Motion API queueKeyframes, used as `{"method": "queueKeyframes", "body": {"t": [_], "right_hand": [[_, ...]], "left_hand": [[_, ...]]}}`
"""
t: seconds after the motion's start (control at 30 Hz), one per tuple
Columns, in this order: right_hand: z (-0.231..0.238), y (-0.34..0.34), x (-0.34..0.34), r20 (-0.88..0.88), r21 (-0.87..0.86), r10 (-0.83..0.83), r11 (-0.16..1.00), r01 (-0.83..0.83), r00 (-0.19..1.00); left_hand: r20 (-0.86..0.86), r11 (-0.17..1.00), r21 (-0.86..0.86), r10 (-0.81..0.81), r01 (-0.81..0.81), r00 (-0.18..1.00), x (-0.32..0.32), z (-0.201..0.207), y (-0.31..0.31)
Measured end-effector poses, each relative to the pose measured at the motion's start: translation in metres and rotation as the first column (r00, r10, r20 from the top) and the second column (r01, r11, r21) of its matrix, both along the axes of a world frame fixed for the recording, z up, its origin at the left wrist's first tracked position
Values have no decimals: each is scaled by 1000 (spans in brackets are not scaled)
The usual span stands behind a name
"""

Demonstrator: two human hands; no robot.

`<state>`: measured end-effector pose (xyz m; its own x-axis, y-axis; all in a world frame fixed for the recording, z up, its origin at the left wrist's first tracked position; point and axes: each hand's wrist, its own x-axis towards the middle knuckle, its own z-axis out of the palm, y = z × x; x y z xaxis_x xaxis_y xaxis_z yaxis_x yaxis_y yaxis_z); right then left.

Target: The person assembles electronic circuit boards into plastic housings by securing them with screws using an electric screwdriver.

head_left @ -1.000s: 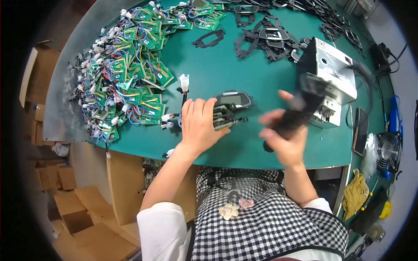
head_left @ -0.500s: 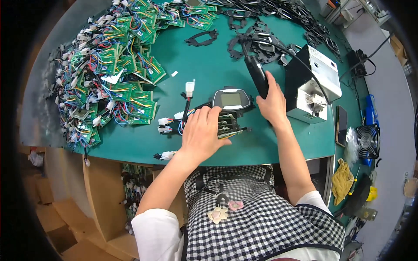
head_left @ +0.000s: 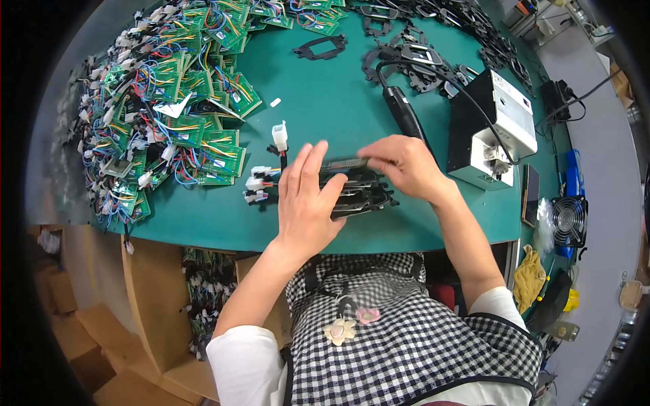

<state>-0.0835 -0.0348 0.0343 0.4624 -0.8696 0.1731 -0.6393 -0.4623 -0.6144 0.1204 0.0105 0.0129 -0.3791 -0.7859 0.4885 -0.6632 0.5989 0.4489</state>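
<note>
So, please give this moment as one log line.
left hand: on parts stack; right hand: at stack's upper right, grip unclear; black tool: lying beside box

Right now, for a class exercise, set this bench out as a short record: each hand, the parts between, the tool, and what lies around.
Left hand: fingers spread over the stack's left end
Right hand: fingertips by the stack's upper right; grip unclear, blurred
Between hands: stack of black-framed parts
Tool: black corded handle, just beyond the right hand
Left side: heaped green circuit boards with coloured wires
Right side: black-and-white box
Back: scattered black frames
Surface: green tabletop
</note>
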Motion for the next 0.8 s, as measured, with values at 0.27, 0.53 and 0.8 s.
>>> {"method": "queueKeyframes", "body": {"t": [0.27, 0.53, 0.8], "right_hand": [[-27, 27, 21, 638, 277, -228, 959, 57, 735], [-26, 2, 36, 584, 376, -518, 855, 356, 625], [-27, 6, 45, 766, 535, -527, 840, 89, 369]], "left_hand": [[-80, 966, 255, -24, 44, 996, 3, -11, -20], [133, 966, 249, 30, -62, 991, -21, 8, -26], [110, 933, 322, 132, -161, 985, 8, -9, -14]]}}
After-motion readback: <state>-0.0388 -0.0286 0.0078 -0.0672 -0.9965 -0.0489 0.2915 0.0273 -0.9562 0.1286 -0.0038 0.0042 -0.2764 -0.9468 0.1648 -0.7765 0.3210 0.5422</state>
